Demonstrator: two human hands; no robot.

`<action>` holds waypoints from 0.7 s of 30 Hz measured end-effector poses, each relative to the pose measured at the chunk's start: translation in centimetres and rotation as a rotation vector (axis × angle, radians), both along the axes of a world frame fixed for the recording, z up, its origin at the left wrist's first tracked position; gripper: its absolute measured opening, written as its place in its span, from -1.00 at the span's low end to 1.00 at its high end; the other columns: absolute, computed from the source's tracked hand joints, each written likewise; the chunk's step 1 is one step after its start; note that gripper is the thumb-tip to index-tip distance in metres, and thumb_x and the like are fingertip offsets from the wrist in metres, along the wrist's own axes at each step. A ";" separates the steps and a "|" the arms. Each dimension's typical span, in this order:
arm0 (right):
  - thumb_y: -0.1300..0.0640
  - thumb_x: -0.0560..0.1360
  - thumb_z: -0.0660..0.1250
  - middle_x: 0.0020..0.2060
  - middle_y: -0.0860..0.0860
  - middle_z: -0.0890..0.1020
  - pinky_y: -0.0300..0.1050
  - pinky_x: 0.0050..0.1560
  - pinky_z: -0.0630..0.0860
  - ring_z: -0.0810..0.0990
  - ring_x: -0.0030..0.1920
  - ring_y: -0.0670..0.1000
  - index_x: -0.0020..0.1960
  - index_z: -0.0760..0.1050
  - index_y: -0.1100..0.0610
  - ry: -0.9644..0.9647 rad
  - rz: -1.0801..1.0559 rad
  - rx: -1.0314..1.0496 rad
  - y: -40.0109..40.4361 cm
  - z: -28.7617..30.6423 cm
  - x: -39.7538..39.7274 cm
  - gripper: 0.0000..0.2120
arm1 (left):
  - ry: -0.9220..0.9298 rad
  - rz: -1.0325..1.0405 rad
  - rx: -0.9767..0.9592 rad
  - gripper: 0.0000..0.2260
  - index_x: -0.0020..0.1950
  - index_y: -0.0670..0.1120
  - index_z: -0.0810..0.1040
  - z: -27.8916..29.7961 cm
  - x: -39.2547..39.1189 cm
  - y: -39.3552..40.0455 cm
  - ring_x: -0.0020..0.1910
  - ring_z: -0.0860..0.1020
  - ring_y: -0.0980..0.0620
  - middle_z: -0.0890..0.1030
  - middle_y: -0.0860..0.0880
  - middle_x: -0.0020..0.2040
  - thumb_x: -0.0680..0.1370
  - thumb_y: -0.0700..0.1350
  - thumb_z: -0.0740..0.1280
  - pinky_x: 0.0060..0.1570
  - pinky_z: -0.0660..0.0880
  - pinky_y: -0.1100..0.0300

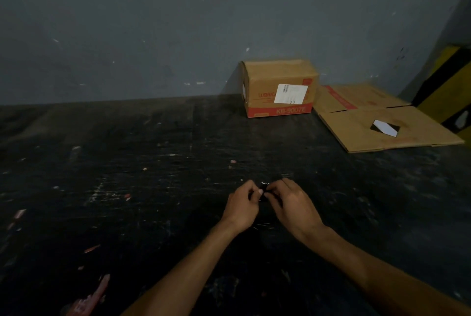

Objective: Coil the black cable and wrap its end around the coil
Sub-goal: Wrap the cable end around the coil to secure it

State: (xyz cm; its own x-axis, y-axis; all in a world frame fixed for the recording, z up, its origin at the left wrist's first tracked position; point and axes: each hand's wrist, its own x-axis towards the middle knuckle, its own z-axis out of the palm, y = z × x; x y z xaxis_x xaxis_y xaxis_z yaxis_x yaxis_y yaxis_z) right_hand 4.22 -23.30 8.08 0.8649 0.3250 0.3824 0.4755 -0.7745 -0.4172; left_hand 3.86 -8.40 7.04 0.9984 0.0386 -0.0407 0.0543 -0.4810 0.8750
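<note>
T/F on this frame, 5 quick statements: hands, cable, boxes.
1. Both hands, left hand and right hand, meet around a small black cable bundle. True.
2. The closed brown cardboard box with red print stands against the grey wall. True.
3. The flattened brown cardboard sheet lies left of the closed box. False: it lies to its right.
4. The hands are working on top of the closed box. False: they are over the dark scuffed table.
5. A long stretch of cable trails across the table. False: none is visible.
</note>
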 end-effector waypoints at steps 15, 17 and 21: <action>0.27 0.47 0.41 -0.17 0.04 0.67 -0.09 -0.04 0.57 0.64 -0.10 0.00 -0.07 0.60 0.13 0.449 -0.103 0.587 0.1 0.6 1.6 -0.92 | 0.026 -0.142 -0.027 -0.92 -0.06 0.15 0.51 0.9 0.7 1.5 -0.17 0.59 0.15 0.64 0.07 -0.15 0.59 0.07 0.24 -0.11 0.52 0.17; 0.30 0.48 0.39 -0.19 0.06 0.65 -0.11 -0.14 0.54 0.63 -0.12 0.03 -0.13 0.57 0.12 0.495 -0.156 0.734 -0.1 0.7 1.9 -0.90 | 0.028 -0.098 -0.159 -0.86 0.08 0.18 0.49 0.5 1.0 1.9 0.02 0.60 0.16 0.63 0.11 0.02 0.54 0.04 0.34 0.08 0.52 0.16; 0.33 0.52 0.31 -0.14 0.09 0.63 -0.07 -0.19 0.55 0.59 -0.13 0.05 -0.12 0.51 0.16 0.642 -0.209 1.073 -0.7 1.2 2.4 -0.90 | 0.207 0.075 -0.495 -0.77 0.19 0.02 0.53 -0.4 1.1 2.0 0.06 0.65 0.01 0.70 -0.03 0.03 0.53 -0.09 0.39 0.12 0.56 0.00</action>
